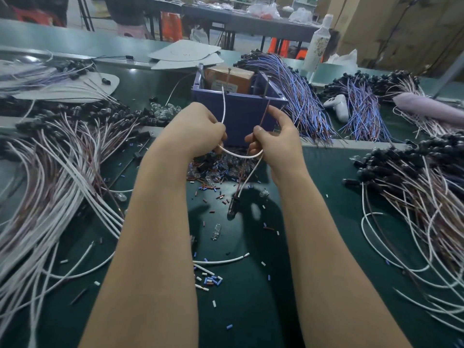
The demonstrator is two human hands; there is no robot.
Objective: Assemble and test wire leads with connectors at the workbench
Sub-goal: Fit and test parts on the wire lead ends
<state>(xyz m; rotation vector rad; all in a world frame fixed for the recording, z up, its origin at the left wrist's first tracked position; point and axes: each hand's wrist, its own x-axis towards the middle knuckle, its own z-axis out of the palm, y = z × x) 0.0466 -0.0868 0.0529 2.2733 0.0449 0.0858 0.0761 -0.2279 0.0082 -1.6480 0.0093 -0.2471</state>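
both hands up over the green worktop (251,310), in front of the blue bin (241,111): left hand (198,129) curled round the white wire (241,156), right hand (273,139) pinching the brown wire (264,113), black connector (232,209) dangling below them

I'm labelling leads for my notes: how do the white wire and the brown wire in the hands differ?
The white wire sags in a loop between both hands; the brown wire runs nearly straight. The left hand grips only the white wire, while the right hand pinches the brown wire. The white wire looks thicker than the brown wire. Both lead down to the black connector below the hands.
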